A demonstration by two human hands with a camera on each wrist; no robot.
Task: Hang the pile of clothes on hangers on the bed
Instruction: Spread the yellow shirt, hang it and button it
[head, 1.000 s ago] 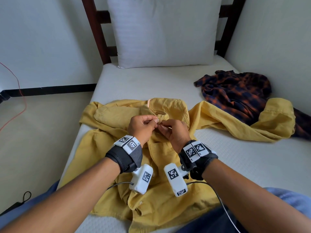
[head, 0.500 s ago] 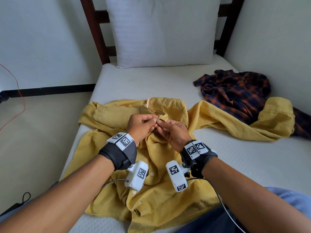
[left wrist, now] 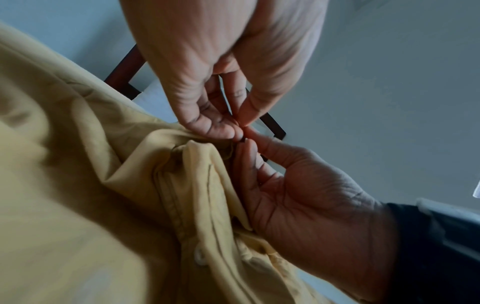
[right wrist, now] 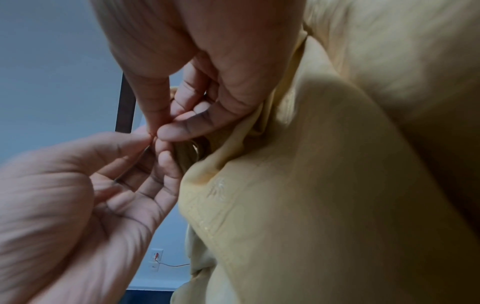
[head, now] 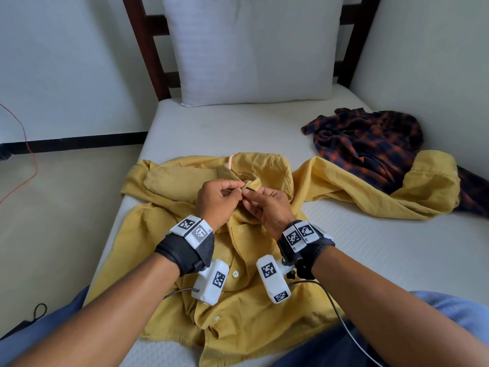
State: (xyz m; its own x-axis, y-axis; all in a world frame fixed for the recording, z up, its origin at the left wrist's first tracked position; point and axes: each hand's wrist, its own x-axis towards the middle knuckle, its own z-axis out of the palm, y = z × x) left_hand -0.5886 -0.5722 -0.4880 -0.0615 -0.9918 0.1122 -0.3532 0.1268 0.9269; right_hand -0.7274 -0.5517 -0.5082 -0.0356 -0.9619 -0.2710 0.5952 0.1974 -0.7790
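White bed (head: 201, 128), yellow shirt (head: 238, 313) collar between hands

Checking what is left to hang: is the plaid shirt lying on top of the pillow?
No, the plaid shirt lies crumpled on the mattress by the wall, apart from the pillow.

Both hands have drifted slightly toward the near edge of the bed; the left hand (head: 218, 201) and right hand (head: 267, 207) now meet fingertip to fingertip at the yellow shirt (head: 238, 300) collar.

Head view looks down the bed; both wrist views closely share meeting fingers (left wrist: 221, 127).
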